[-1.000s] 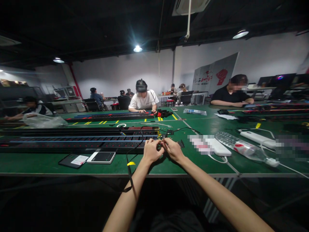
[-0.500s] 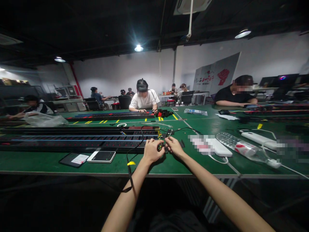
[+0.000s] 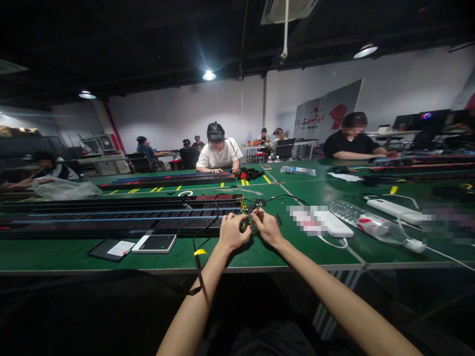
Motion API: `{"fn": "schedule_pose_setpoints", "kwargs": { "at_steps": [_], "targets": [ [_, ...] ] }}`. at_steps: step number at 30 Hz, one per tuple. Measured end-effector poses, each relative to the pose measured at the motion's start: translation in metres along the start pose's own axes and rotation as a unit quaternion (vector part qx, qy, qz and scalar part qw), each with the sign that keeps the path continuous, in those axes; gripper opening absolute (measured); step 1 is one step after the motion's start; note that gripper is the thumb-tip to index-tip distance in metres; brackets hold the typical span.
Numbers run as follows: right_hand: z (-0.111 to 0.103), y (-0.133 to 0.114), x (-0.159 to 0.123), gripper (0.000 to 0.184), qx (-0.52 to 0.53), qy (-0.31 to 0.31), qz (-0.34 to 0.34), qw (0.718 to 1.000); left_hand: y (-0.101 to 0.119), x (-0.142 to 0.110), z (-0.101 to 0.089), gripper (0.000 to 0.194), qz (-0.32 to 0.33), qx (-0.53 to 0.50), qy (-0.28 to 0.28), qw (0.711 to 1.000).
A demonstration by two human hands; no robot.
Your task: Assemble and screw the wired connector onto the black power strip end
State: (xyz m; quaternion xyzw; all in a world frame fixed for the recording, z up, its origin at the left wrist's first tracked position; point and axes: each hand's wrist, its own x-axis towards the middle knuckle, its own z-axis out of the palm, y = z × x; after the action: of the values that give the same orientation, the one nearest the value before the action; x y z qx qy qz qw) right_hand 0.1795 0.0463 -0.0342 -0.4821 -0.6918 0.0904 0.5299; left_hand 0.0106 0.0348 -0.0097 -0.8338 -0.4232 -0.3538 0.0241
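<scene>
Green workbench [image 3: 178,262], 2 hands [image 3: 232,232] [image 3: 267,227] on component [image 3: 248,226]

Bare forearms [image 3: 334,296], dark top [image 3: 270,341] (barely showing)

The small dark part [image 3: 248,226] between the left hand [image 3: 233,232] and right hand [image 3: 267,228] is mostly hidden inside their grip and too small to identify. A pixelated patch [image 3: 307,220] covers one end of a white box [image 3: 336,226] on the desk [image 3: 55,257], and another patch [image 3: 449,225] blurs whatever lies at the right. Long black socket strips [image 3: 111,220] run off the left edge; the left forearm [image 3: 193,311] and right forearm [image 3: 345,306] are cut off below.
</scene>
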Motion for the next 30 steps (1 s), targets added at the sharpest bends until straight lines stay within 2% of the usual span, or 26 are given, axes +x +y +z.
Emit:
{"fn": "schedule_pose_setpoints", "kwargs": {
  "at_steps": [4, 13, 16, 19, 25, 28, 30],
  "targets": [
    [0.001, -0.004, -0.003, 0.034, -0.044, -0.041, -0.032, 0.998, 0.0, 0.001, 0.001, 0.032, -0.003, 0.006, -0.002, 1.0],
    [0.001, -0.005, -0.003, 0.032, -0.035, -0.051, -0.034, 0.998, -0.002, 0.001, 0.003, 0.032, -0.001, 0.01, -0.006, 1.0],
    [0.003, -0.001, 0.0, 0.032, 0.016, -0.034, -0.004, 0.999, -0.001, 0.001, 0.002, 0.032, -0.005, 0.004, -0.01, 1.0],
    [0.005, 0.007, 0.004, 0.035, 0.066, -0.013, 0.054, 0.996, 0.0, 0.001, 0.001, 0.031, -0.011, -0.006, -0.013, 1.0],
    [0.009, 0.02, 0.008, 0.042, 0.165, -0.05, 0.167, 0.971, 0.002, 0.001, 0.0, 0.029, -0.02, -0.017, -0.02, 0.999],
    [0.006, 0.016, 0.007, 0.043, 0.142, -0.027, 0.173, 0.974, 0.002, 0.001, 0.0, 0.029, -0.019, -0.016, -0.014, 1.0],
    [0.002, 0.011, 0.007, 0.042, 0.09, 0.018, 0.138, 0.986, 0.002, 0.001, 0.0, 0.03, -0.022, -0.014, -0.015, 1.0]
  ]
}}
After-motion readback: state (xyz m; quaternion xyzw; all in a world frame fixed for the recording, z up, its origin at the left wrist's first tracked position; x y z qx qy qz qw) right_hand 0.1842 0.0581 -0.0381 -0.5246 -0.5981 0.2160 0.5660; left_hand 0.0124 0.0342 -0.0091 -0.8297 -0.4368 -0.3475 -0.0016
